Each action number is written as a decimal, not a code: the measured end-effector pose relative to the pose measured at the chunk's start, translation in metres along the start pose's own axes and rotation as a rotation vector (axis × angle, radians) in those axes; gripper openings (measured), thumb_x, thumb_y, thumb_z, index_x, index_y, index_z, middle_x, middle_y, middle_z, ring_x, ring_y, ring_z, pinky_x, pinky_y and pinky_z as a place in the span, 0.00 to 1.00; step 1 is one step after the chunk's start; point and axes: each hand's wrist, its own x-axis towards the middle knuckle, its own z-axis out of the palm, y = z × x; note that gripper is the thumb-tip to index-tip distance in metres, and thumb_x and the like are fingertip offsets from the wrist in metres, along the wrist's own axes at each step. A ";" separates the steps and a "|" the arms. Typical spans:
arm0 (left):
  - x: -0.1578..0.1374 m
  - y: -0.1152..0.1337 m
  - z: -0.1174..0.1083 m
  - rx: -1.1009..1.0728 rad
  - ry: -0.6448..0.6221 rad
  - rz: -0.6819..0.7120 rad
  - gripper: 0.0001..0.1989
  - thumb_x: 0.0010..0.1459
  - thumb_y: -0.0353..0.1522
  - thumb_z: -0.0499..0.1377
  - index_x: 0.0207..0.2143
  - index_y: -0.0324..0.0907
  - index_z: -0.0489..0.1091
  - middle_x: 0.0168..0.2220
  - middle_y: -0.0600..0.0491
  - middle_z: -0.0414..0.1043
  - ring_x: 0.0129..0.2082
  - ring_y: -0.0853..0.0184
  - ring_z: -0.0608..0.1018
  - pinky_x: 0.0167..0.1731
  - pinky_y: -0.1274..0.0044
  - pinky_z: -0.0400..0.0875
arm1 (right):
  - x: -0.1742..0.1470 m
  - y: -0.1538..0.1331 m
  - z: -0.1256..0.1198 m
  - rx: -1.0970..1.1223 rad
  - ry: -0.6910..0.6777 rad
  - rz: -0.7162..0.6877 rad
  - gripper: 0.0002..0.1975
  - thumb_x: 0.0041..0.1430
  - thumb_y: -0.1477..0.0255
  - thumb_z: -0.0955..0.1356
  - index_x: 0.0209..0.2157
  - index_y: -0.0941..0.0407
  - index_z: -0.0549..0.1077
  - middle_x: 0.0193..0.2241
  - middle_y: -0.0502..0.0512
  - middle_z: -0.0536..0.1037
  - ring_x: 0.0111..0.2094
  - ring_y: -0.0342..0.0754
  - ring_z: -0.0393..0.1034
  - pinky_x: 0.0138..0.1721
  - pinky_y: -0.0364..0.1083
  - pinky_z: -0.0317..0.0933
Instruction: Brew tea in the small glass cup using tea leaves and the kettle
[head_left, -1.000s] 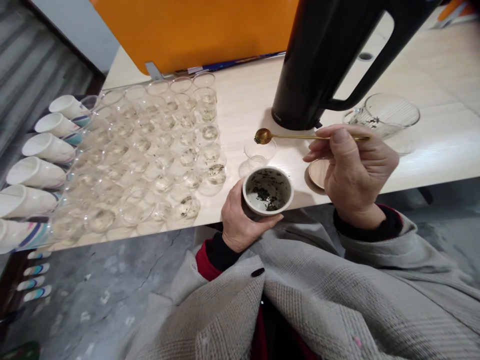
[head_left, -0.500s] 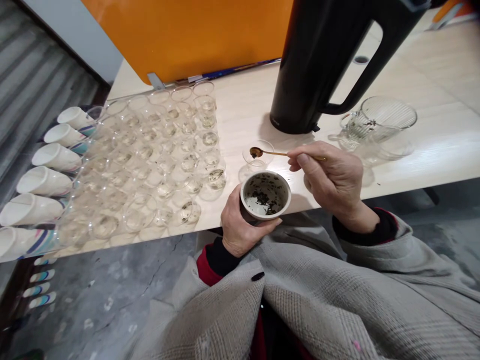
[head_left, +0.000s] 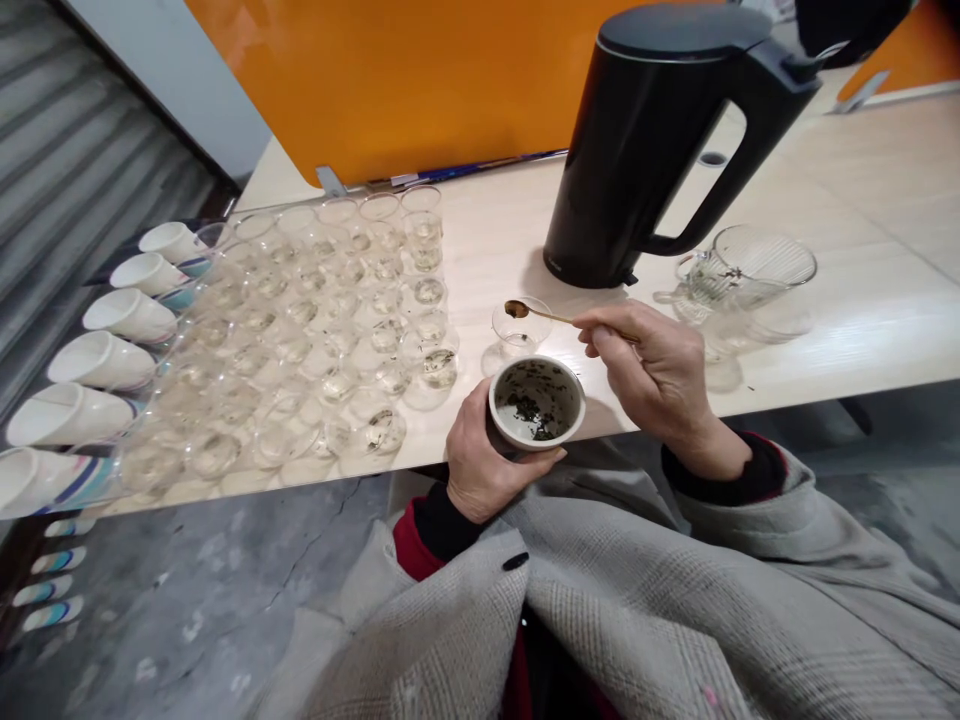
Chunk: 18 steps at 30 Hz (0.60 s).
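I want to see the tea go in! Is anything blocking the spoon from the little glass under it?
Nothing visible does. The spoon, held by the right hand, hangs right over the open small glass. The left hand holds the tea bowl nearer, off to the side.

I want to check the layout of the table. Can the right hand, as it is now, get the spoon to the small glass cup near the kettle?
Probably yes. The right hand holds the spoon, whose bowl is already over the small glass cup. Nothing stands between them; the kettle is behind.
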 end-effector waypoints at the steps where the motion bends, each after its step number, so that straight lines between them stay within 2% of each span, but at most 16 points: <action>1: 0.000 0.000 0.000 0.003 0.001 -0.003 0.50 0.47 0.53 0.77 0.65 0.44 0.63 0.56 0.43 0.78 0.55 0.50 0.83 0.55 0.59 0.81 | 0.000 -0.002 -0.001 0.001 0.013 0.002 0.11 0.72 0.72 0.66 0.44 0.52 0.82 0.34 0.53 0.82 0.34 0.48 0.78 0.38 0.50 0.71; 7: 0.000 -0.001 0.002 0.008 0.009 0.002 0.51 0.45 0.53 0.77 0.65 0.44 0.63 0.56 0.43 0.79 0.54 0.51 0.84 0.53 0.60 0.82 | -0.006 -0.013 -0.005 0.035 0.144 -0.046 0.12 0.72 0.76 0.67 0.49 0.50 0.81 0.36 0.53 0.81 0.37 0.48 0.77 0.39 0.50 0.72; 12: 0.001 -0.001 0.002 0.002 0.023 0.017 0.51 0.45 0.53 0.77 0.65 0.44 0.63 0.56 0.43 0.79 0.54 0.51 0.84 0.53 0.60 0.82 | -0.006 -0.004 -0.001 -0.053 -0.132 -0.121 0.10 0.73 0.74 0.67 0.47 0.52 0.81 0.39 0.56 0.82 0.38 0.49 0.78 0.38 0.48 0.72; 18: 0.000 -0.001 0.002 0.009 0.008 -0.004 0.51 0.45 0.52 0.78 0.65 0.45 0.62 0.56 0.43 0.79 0.55 0.50 0.84 0.54 0.59 0.81 | -0.004 -0.005 -0.006 -0.017 -0.022 -0.074 0.10 0.72 0.73 0.67 0.47 0.52 0.81 0.37 0.55 0.82 0.36 0.49 0.78 0.36 0.48 0.72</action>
